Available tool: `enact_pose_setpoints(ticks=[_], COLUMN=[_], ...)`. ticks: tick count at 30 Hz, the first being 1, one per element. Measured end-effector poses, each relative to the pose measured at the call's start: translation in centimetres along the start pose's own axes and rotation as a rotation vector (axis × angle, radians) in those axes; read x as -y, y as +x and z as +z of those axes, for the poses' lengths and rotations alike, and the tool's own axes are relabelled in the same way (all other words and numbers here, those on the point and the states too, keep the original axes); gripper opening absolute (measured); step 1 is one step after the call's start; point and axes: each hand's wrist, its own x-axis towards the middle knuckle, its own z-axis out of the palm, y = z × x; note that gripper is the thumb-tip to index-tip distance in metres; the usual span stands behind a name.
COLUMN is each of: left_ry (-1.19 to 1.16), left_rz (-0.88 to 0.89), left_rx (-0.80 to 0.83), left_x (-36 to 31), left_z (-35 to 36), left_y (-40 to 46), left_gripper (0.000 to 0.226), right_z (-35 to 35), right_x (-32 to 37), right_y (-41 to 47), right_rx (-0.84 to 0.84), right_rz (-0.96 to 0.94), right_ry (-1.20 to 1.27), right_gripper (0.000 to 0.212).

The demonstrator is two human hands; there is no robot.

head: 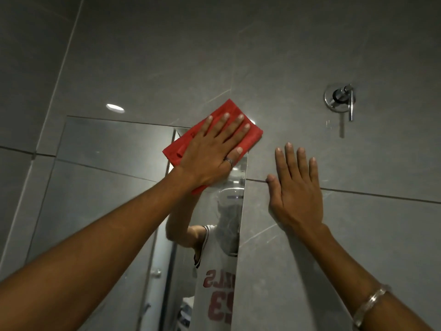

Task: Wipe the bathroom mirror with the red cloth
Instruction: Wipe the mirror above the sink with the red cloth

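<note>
The red cloth (216, 137) is folded flat and pinned against the top right corner of the mirror (114, 163), with part of it lapping past the glass onto the grey tiled wall (262, 56) above and to the right. The left hand (212, 151) lies spread over it, palm down, fingers long and only slightly fanned, pressing rather than gripping; a ring shows on one finger. Nothing is pinched: the cloth is held by pressure alone.

The right hand (296, 187) rests flat on the tile just beside the mirror's right edge, fingers straight and close together, holding nothing. It looks to be there as a brace while the other arm reaches up. A clear bangle (370, 304) sits on that wrist.

Wiping looks to be under way at the upper corner. The strip of glass below the cloth carries what may be smears or droplets, though I can't tell for sure. The broad stretch of mirror to the left and all the lower glass would, I'd judge, want covering next: a sweep down or across with the palm kept flat so the cloth doesn't slip out from under it.

Further off, a chrome wall tap (341, 100) sticks out of the tile, well apart from both hands.
</note>
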Motion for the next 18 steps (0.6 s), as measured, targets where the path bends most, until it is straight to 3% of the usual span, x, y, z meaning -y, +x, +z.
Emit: enact_pose_setpoints(ticks=[7,18], left_ry=[0.027,-0.111], left_rz=[0.294,0.523], left_rx=[0.009,0.120], left_x=[-0.9,-6.5], left_z=[0.6,3.2], left_y=[-3.3,-17.3], left_gripper=[0.063,0.060], right_z=[-0.1,-0.4], right_x=[-0.1,1.3], right_y=[0.0,-3.3], right_rx=[0.001,0.032], right_rz=[-0.015,-0.036], right_ry=[-0.023,0.000], right_gripper=[0.069,0.070])
